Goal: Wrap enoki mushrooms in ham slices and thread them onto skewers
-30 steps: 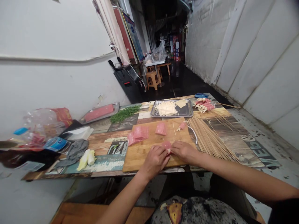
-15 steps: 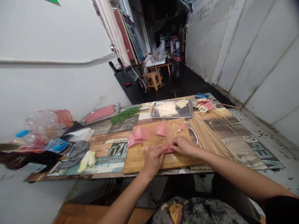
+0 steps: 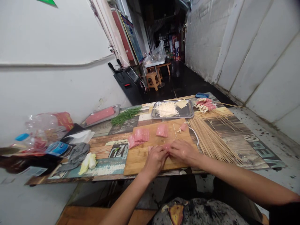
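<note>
My left hand [image 3: 155, 159] and my right hand [image 3: 182, 151] meet on the wooden cutting board [image 3: 140, 154], fingers pinched together on a pink meat slice [image 3: 167, 146] that is mostly hidden under them. Further back on the board lie a stack of pink slices [image 3: 138, 136], a smaller stack [image 3: 162, 130] and one rolled piece [image 3: 182, 127]. A spread of bamboo skewers [image 3: 211, 139] lies just right of my right hand.
A metal tray [image 3: 188, 112] with enoki mushrooms [image 3: 167, 109] stands behind the board. Finished skewered rolls [image 3: 205, 105] lie at the back right. Green chives [image 3: 125, 114], a tray with a meat block [image 3: 99, 115], bags and a grey cloth [image 3: 78, 153] crowd the left side.
Both hands stay pinched on the slice, shifting slightly away from me and back on the board. The slice shows less between the fingers now.
</note>
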`<state>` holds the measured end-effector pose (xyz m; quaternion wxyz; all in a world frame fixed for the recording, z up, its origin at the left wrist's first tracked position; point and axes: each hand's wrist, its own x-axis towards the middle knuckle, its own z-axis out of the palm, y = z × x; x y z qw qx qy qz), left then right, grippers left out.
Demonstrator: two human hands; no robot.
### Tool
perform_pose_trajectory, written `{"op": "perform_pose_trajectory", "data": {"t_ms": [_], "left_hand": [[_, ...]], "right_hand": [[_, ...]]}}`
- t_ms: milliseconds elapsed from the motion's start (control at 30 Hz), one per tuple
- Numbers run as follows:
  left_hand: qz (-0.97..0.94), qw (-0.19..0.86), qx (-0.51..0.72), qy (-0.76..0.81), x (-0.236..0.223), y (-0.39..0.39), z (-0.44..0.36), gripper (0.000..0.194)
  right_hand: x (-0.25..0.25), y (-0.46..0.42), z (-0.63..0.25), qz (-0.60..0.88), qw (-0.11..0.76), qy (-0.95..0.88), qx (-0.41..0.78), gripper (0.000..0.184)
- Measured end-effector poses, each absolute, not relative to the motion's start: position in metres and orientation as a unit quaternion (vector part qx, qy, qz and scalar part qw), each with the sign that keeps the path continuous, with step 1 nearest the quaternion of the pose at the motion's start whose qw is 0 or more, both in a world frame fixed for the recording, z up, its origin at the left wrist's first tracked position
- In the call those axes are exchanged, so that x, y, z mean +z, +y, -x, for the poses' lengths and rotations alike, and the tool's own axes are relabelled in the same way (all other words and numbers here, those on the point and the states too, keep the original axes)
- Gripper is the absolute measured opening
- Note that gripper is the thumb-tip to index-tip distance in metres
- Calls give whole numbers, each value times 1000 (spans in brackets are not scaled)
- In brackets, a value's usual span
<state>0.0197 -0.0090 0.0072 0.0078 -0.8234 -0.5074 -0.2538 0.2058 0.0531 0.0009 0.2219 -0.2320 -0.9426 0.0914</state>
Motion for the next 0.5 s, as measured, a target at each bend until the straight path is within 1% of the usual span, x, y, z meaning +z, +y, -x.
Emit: {"op": "perform_pose_trajectory", "data": {"t_ms": [67,167,267,367,500], "left_hand": [[819,3,-252,-515,6,-8,-20,20],[809,-5,-266,-524,5,-9,-20,20],[800,-26,-305,-516,0,-9,-20,21],[792,-46,-333,-509,-5,-9,-20,22],[786,-29,-338,-516,-8,-11,-19,19]], "right_hand": [[-4,46,-208,181,224,-957,27,22],[-6,42,-208,176,221,-959,-16,25],[-3,43,-205,179,211,-961,-14,26],[0,45,-201,181,190,-965,-9,22],[5,52,-197,193,162,-968,13,21]]}}
